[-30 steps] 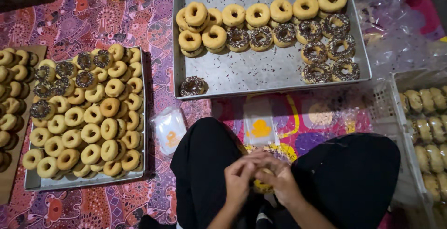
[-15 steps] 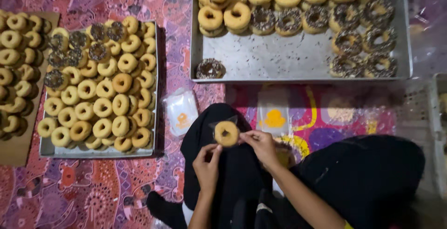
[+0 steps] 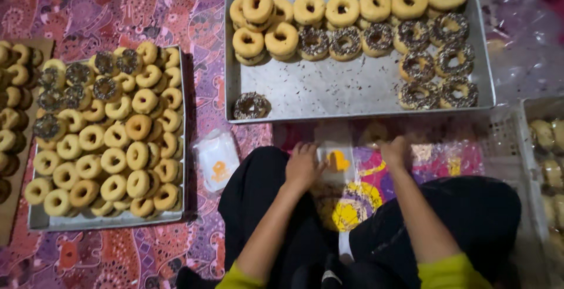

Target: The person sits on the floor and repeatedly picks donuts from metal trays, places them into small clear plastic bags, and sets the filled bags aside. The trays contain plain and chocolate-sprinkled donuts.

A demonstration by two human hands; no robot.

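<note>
Left hand (image 3: 304, 164): your grip rests flat, fingers loose, on the clear bag (image 3: 336, 161) at centre frame; it clasps nothing.
Right hand (image 3: 395, 151): closed on the bag's far edge, probably pinching it; the view is dim.
Bag handling: thin, light, slippery; pinch it by the rim.
Count: two trays; the steel tray (image 3: 329, 98) at upper right holds about nineteen doughnuts.

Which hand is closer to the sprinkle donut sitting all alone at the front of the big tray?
The left hand. It rests just below and right of the lone sprinkled donut. The right hand is farther right, below the metal tray.
</note>
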